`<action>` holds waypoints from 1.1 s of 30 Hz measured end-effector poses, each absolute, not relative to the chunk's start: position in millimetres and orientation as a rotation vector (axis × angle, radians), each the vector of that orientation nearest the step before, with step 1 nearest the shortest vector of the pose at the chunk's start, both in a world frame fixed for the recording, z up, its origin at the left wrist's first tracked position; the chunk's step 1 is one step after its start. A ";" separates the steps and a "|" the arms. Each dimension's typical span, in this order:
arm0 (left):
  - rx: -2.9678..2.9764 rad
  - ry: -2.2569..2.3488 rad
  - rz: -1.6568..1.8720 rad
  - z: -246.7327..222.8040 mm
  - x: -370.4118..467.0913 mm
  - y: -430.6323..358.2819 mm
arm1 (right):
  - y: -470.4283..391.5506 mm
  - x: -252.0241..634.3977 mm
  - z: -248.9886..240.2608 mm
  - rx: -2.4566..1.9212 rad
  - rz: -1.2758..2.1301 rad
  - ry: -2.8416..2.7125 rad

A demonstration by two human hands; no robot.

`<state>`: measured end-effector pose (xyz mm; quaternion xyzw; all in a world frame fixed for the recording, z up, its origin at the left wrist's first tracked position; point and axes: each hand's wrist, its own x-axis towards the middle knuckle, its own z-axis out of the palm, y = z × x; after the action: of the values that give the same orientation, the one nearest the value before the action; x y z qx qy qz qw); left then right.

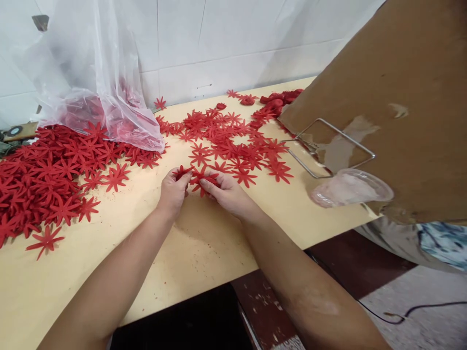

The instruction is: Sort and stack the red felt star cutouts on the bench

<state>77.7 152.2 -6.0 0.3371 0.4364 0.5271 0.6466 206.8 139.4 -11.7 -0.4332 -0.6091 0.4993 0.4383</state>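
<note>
Head view: both hands met at the bench [204,253] middle, w/ a red flower piece [200,178] pinched between them. Left hand [172,190] had its grip closed narrow on the piece's left petals; right hand [226,191] held the right side, thumb & fingers tight on it. Piece sat just above the bench top, touching both hands. Left of the hands lay a big heap of red flowers [47,175], partly under a clear plastic bag [98,82]. Behind the hands, a looser scatter of flowers [233,136] spread toward the wall. Right of the hands: a wire frame [328,148] & clear plastic cup [350,187], both against a brown board [404,97].
</note>
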 end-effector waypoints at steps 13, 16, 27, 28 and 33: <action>0.686 1.059 1.229 -8.2 81.8 152.7 | 141.1 212.9 -16.1 -1.199 1.172 -1.464; 0.598 1.072 1.285 -7.4 76.2 157.5 | 140.7 218.2 -15.5 -1.202 1.197 -1.353; 0.591 1.058 1.162 -7.7 61.7 166.0 | 149.4 229.5 -31.1 -1.190 1.085 -1.055; 0.586 1.036 1.147 -7.9 61.3 165.6 | 149.5 229.8 -30.6 -1.176 1.116 -1.027; 0.724 1.025 1.147 -14.6 61.0 165.7 | 148.7 227.2 -25.9 -1.200 1.117 -0.929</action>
<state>61.0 165.7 -14.6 0.3199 0.4529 0.5069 0.6600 227.2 148.7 -25.9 -0.5150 -0.3988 0.4796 0.5880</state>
